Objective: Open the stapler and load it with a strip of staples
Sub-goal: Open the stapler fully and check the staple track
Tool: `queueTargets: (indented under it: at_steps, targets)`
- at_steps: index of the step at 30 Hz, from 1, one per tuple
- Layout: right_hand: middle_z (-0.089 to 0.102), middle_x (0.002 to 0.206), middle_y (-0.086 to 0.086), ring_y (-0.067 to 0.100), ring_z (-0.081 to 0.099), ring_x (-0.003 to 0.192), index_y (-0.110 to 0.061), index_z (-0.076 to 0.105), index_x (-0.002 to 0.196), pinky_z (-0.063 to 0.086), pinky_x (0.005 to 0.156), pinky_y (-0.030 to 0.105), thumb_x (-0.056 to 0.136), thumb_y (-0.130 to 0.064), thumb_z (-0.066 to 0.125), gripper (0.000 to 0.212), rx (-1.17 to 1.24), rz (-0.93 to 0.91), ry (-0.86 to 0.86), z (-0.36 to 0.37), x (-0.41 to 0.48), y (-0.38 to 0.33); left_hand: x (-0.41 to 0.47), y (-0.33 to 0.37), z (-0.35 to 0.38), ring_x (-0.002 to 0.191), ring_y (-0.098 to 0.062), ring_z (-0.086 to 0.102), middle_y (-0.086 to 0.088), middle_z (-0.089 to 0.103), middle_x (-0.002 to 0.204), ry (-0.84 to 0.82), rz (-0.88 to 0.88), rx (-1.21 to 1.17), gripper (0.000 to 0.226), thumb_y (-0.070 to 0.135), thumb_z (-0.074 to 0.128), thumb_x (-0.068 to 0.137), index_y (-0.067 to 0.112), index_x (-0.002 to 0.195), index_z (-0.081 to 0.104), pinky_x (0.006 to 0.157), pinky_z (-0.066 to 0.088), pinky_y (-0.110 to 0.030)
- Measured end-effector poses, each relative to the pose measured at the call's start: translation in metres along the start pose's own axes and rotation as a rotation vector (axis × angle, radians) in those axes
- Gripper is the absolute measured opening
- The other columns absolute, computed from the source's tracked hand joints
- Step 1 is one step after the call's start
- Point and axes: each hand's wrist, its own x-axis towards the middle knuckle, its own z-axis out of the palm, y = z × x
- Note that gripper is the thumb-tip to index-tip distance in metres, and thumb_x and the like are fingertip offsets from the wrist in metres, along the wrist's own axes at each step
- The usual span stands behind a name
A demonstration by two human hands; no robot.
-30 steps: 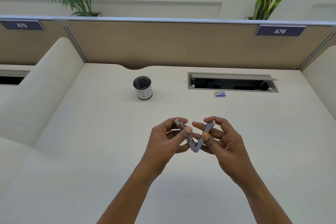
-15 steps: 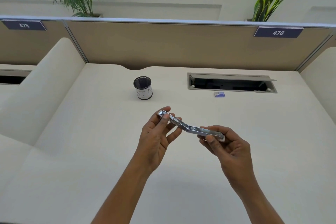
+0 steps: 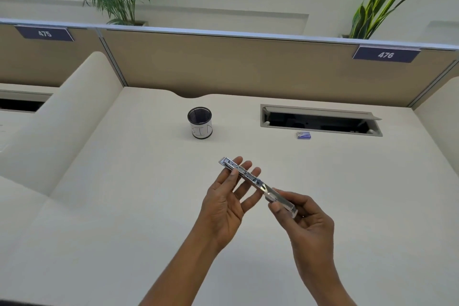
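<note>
A small silver metal stapler (image 3: 258, 184) is swung fully open into a nearly straight line above the desk. My left hand (image 3: 228, 196) holds its far half, thumb on top and fingers spread underneath. My right hand (image 3: 305, 218) pinches the near half between thumb and fingers. The open staple channel faces up. A small blue staple box (image 3: 303, 135) lies on the desk far behind, next to the cable slot.
A black mesh cup with a white label (image 3: 200, 123) stands at the back centre of the cream desk (image 3: 124, 206). An open cable tray slot (image 3: 320, 120) is set into the desk at back right. A beige partition (image 3: 248, 67) closes the far side.
The stapler went from a V shape to spread flat. My left hand's fingers have spread out under the far half, and both hands shifted slightly right.
</note>
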Motion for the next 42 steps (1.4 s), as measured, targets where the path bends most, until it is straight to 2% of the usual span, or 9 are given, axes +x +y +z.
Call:
queueTargets:
  at_steps: [5, 9, 16, 22, 27, 32, 37, 40, 42]
  targets:
    - [0.08, 0.102, 0.009, 0.03, 0.074, 0.097, -0.013, 0.077, 0.096, 0.063, 0.082, 0.05, 0.08, -0.017, 0.082, 0.017, -0.072, 0.001, -0.105, 0.001, 0.009, -0.007, 0.003, 0.007, -0.002, 0.118, -0.03, 0.07, -0.01, 0.071, 0.132, 0.013, -0.003, 0.02, 0.041, 0.016, 0.058, 0.095, 0.012, 0.135, 0.062, 0.08, 0.065, -0.045]
    - [0.079, 0.108, 0.002, 0.021, 0.073, 0.102, -0.016, 0.077, 0.103, 0.061, 0.086, 0.043, 0.092, -0.034, 0.067, 0.024, -0.207, -0.049, -0.207, 0.003, 0.032, -0.023, 0.007, 0.014, -0.002, 0.103, -0.024, 0.074, -0.006, 0.073, 0.117, -0.027, -0.009, 0.085, 0.044, 0.017, 0.063, 0.089, 0.014, 0.132, 0.067, 0.083, 0.065, -0.044]
    - [0.076, 0.106, -0.004, 0.018, 0.072, 0.098, -0.021, 0.076, 0.108, 0.064, 0.084, 0.04, 0.097, -0.012, 0.063, 0.018, -0.402, -0.172, -0.384, 0.022, 0.079, -0.048, 0.009, 0.017, 0.005, 0.099, -0.021, 0.071, -0.004, 0.072, 0.104, -0.128, 0.003, 0.224, 0.038, 0.014, 0.058, 0.096, 0.018, 0.132, 0.068, 0.083, 0.064, -0.045]
    - [0.074, 0.103, -0.008, 0.011, 0.071, 0.097, -0.019, 0.078, 0.109, 0.061, 0.082, 0.027, 0.095, -0.007, 0.066, 0.022, -0.584, -0.362, -0.519, 0.047, 0.1, -0.063, 0.01, 0.019, 0.009, 0.099, -0.019, 0.069, -0.006, 0.07, 0.115, -0.183, 0.023, 0.279, 0.032, 0.014, 0.057, 0.098, 0.021, 0.125, 0.072, 0.082, 0.064, -0.043]
    - [0.074, 0.099, -0.005, 0.012, 0.071, 0.093, -0.017, 0.08, 0.108, 0.061, 0.081, 0.034, 0.093, -0.003, 0.066, 0.025, -0.706, -0.455, -0.531, 0.056, 0.107, -0.063, 0.011, 0.022, 0.009, 0.101, -0.019, 0.069, -0.006, 0.07, 0.118, -0.219, 0.025, 0.293, 0.032, 0.014, 0.055, 0.099, 0.023, 0.125, 0.073, 0.081, 0.063, -0.043]
    - [0.074, 0.099, -0.006, 0.01, 0.071, 0.092, -0.017, 0.08, 0.107, 0.06, 0.082, 0.033, 0.093, -0.003, 0.066, 0.024, -0.753, -0.473, -0.534, 0.057, 0.108, -0.062, 0.012, 0.024, 0.006, 0.094, -0.016, 0.07, 0.0, 0.073, 0.106, -0.22, 0.023, 0.315, 0.033, 0.013, 0.053, 0.1, 0.026, 0.122, 0.075, 0.076, 0.063, -0.04]
    - [0.074, 0.096, -0.008, 0.004, 0.071, 0.089, -0.017, 0.08, 0.106, 0.059, 0.083, 0.02, 0.092, -0.002, 0.067, 0.024, -0.753, -0.467, -0.537, 0.052, 0.1, -0.061, 0.016, 0.026, 0.0, 0.102, -0.021, 0.065, -0.005, 0.068, 0.118, -0.211, 0.003, 0.288, 0.036, 0.013, 0.056, 0.098, 0.022, 0.13, 0.07, 0.078, 0.065, -0.042]
    - [0.073, 0.095, -0.008, 0.004, 0.071, 0.087, -0.018, 0.08, 0.104, 0.059, 0.082, 0.019, 0.092, -0.002, 0.067, 0.023, -0.766, -0.461, -0.537, 0.049, 0.095, -0.06, 0.018, 0.026, -0.002, 0.108, -0.025, 0.06, -0.013, 0.063, 0.133, -0.206, -0.025, 0.277, 0.037, 0.011, 0.054, 0.101, 0.019, 0.136, 0.065, 0.073, 0.065, -0.039]
    - [0.072, 0.096, -0.008, 0.005, 0.071, 0.087, -0.019, 0.079, 0.105, 0.059, 0.083, 0.02, 0.092, -0.004, 0.067, 0.023, -0.769, -0.446, -0.541, 0.047, 0.092, -0.061, 0.019, 0.025, -0.004, 0.113, -0.028, 0.06, -0.016, 0.062, 0.139, -0.211, -0.031, 0.295, 0.037, 0.012, 0.054, 0.102, 0.019, 0.137, 0.064, 0.078, 0.065, -0.042]
